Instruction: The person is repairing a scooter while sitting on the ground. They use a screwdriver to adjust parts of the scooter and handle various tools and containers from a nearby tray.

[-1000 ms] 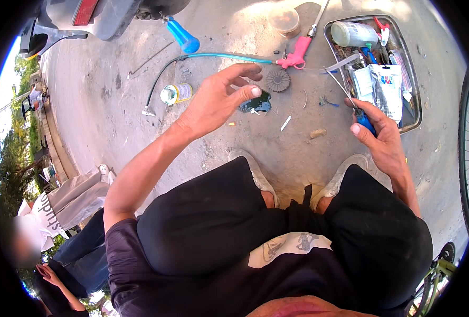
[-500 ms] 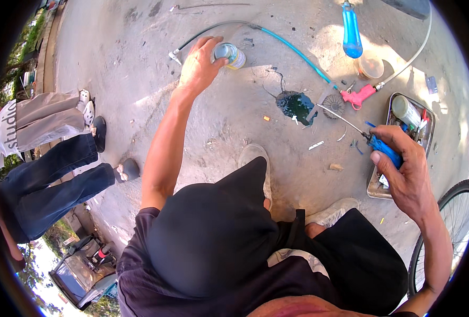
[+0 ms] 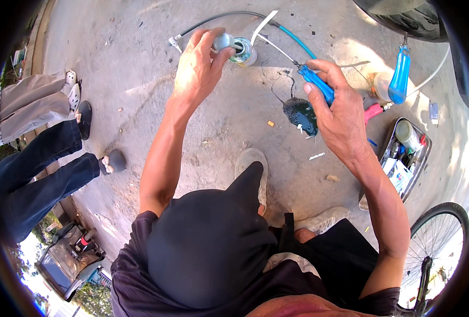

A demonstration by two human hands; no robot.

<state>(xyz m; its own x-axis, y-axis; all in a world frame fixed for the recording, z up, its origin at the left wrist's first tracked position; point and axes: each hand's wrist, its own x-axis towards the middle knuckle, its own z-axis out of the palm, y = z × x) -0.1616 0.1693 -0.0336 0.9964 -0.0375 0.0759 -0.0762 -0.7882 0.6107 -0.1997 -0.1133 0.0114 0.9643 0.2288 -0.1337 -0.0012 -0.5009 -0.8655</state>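
Observation:
Between the fingers of my left hand (image 3: pixel 201 66) is the round grey lid (image 3: pixel 224 41) of a small can, tilted beside its mouth. The can (image 3: pixel 250 57) stands uncapped on the ground, its dark opening showing. My right hand (image 3: pixel 340 113) is closed round the blue handle of a needle-like tool (image 3: pixel 319 87). Its thin metal shaft points up and left toward the can, and a pale flat strip (image 3: pixel 264 26) hangs at its tip, just above the can's right side. A second blue-handled tool (image 3: pixel 400 76) is at the tyre (image 3: pixel 408 18), its shaft end against the rubber.
An air hose (image 3: pixel 292 39) curves behind the can, with a pink air gun (image 3: pixel 373 112) right of my hand. A tool tray (image 3: pixel 403 158) and a bicycle wheel (image 3: pixel 440 232) are on the right. Dark liquid (image 3: pixel 301 117) lies in a hollow. Someone's legs (image 3: pixel 49 164) are at left.
My left hand has taken the lid off the can. My right hand has brought the tool leftward and up to the can, with the pale strip at its tip. The view has shifted slightly.

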